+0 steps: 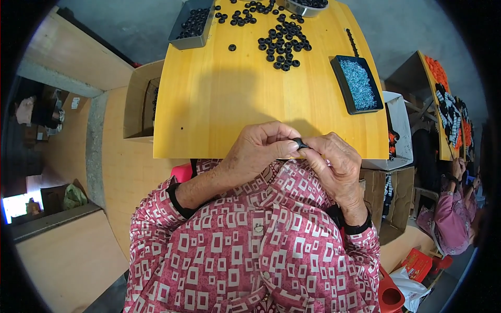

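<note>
At the near edge of the yellow table (209, 125), my left hand (258, 146) pinches a small black round rubber-like piece (299, 143) between thumb and fingers. The fingertips of my right hand (336, 161) are closed on the same piece from the other side. Fingers partly cover it, so its full shape is hidden. Beyond the hands lies a loose group of black ring-shaped pieces (282, 44), with a single black ring (232, 47) apart from them. To the right, a black tray (342, 86) holds many tiny bluish clear bits (359, 83).
A grey bin (182, 43) of black rings and a clear bowl (305, 11) stand at the table's far side. A dark strip (352, 41) lies behind the tray. Cardboard boxes (136, 104) flank the table. At far right, another person (451, 221) works by orange pieces (437, 73).
</note>
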Motion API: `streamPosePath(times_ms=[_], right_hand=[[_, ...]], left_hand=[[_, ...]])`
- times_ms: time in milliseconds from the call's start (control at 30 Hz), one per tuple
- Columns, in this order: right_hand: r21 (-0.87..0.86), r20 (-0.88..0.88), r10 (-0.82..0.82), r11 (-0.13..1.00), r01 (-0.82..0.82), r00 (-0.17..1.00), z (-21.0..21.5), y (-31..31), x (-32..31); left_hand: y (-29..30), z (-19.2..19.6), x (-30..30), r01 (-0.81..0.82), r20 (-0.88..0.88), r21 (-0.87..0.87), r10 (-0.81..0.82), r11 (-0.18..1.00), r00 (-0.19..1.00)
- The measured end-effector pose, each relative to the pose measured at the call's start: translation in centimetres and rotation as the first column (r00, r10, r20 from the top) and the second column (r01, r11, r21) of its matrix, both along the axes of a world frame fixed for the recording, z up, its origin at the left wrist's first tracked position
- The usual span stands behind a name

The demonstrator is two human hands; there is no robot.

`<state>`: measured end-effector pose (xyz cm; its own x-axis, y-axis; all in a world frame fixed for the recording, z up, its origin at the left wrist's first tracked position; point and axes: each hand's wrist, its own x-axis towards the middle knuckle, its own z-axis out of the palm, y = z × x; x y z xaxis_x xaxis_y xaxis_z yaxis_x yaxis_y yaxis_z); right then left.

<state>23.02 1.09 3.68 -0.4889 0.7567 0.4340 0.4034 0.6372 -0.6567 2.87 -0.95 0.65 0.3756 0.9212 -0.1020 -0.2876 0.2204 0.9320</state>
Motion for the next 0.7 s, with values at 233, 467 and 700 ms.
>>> streamPosePath(times_ms=[233,467,700], right_hand=[[-0.176,-0.153,0.000,0.984,-0.027,0.988,-0.64,-0.44,0.20],[-0.187,-0.210,-0.023,0.982,-0.017,0.977,-0.69,-0.29,0.12],[-0.198,-0.199,-0.054,0.980,0.014,0.979,-0.80,-0.69,-0.23]], left_hand=[[-0.11,0.33,0.16,0.003,0.101,-0.096,0.006,0.995,0.995],[-0.13,0.08,0.25,-0.018,0.118,-0.120,0.032,0.993,0.993],[0.00,-0.22,0.07,-0.012,0.121,-0.091,0.023,0.996,0.992]])
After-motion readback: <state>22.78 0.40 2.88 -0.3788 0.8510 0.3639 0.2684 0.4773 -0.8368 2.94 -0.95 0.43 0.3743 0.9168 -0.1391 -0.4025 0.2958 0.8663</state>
